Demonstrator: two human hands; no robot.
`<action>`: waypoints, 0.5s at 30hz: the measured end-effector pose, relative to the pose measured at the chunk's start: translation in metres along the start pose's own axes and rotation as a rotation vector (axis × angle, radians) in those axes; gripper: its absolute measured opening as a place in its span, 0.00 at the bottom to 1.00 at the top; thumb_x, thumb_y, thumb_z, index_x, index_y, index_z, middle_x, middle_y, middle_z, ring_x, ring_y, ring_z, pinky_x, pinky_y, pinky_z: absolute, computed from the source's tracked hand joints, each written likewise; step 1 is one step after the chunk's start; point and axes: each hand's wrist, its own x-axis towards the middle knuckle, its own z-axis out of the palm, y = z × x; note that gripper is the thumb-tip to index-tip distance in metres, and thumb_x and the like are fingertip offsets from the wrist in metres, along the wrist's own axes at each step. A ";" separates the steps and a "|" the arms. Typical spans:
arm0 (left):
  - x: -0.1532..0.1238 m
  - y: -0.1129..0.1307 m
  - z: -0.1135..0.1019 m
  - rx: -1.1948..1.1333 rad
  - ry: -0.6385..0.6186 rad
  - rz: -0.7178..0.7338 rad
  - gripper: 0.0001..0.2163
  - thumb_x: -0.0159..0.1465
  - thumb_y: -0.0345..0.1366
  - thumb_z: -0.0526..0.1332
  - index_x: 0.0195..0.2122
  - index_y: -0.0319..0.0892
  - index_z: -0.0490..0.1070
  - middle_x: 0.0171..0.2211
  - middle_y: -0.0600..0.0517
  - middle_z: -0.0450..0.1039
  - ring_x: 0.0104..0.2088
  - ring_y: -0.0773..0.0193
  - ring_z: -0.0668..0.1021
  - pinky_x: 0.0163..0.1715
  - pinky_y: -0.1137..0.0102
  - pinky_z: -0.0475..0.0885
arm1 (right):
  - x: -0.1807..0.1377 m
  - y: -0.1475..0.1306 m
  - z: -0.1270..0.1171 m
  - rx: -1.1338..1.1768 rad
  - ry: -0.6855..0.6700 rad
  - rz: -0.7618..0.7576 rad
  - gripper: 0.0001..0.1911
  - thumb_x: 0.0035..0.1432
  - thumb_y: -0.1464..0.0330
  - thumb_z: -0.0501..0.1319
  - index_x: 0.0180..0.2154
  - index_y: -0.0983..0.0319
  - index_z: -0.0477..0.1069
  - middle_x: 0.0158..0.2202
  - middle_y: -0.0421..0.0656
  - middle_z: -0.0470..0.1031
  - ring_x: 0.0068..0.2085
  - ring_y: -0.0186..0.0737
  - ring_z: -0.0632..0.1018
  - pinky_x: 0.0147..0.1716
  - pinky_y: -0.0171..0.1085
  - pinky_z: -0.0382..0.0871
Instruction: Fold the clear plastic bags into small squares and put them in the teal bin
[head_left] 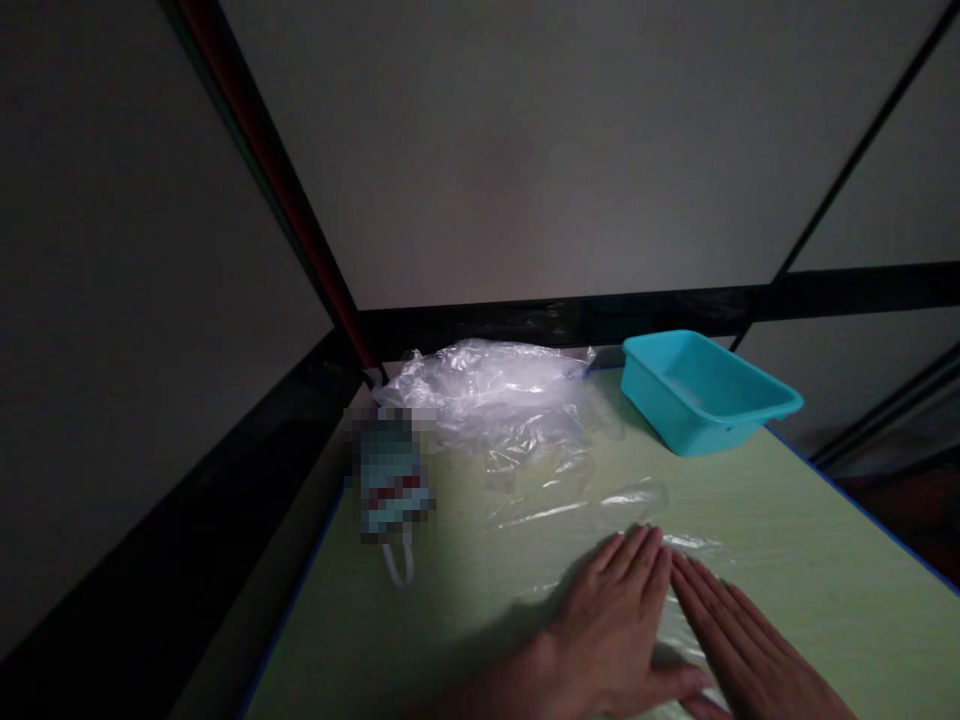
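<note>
My left hand [619, 625] lies flat on the pale green table [810, 560], fingers stretched out and together, pressing on a sheet of clear plastic film [694, 545]. My right hand [750, 645] lies flat beside it, fingers extended, on the same film. The two hands touch side by side near the table's front edge. More clear plastic pieces [570, 500] lie just beyond the fingertips.
A crumpled heap of clear plastic bags [487, 385] sits at the back of the table. A turquoise plastic tub [705, 390] stands at the back right. A blurred badge with a white cord [390, 485] lies at the left. Dark frame bars surround the table.
</note>
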 end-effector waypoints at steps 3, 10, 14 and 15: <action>-0.022 -0.015 -0.012 0.032 -0.026 -0.051 0.35 0.62 0.54 0.46 0.62 0.33 0.39 0.63 0.46 0.33 0.62 0.59 0.40 0.60 0.65 0.40 | 0.005 -0.001 -0.005 -0.025 -0.008 -0.012 0.47 0.53 0.54 0.56 0.62 0.67 0.32 0.59 0.53 0.54 0.53 0.54 0.68 0.42 0.48 0.71; -0.078 -0.045 -0.030 0.120 -0.049 -0.228 0.42 0.54 0.46 0.61 0.63 0.41 0.36 0.63 0.48 0.34 0.62 0.56 0.46 0.59 0.61 0.48 | 0.008 0.000 -0.001 -0.022 0.001 -0.022 0.47 0.53 0.54 0.55 0.62 0.65 0.29 0.58 0.53 0.54 0.51 0.54 0.69 0.39 0.48 0.73; -0.095 -0.051 -0.033 0.043 -0.001 -0.287 0.41 0.54 0.41 0.62 0.63 0.44 0.36 0.63 0.49 0.35 0.62 0.56 0.47 0.59 0.59 0.49 | -0.004 0.006 0.000 0.115 -0.020 0.041 0.44 0.54 0.55 0.54 0.63 0.61 0.31 0.60 0.49 0.51 0.54 0.55 0.65 0.42 0.49 0.71; -0.096 -0.051 -0.034 0.002 0.024 -0.310 0.40 0.55 0.40 0.61 0.63 0.45 0.36 0.63 0.49 0.36 0.62 0.56 0.48 0.59 0.59 0.50 | -0.007 0.010 -0.001 0.188 -0.028 0.086 0.41 0.56 0.56 0.52 0.63 0.58 0.32 0.61 0.47 0.49 0.55 0.53 0.63 0.44 0.48 0.70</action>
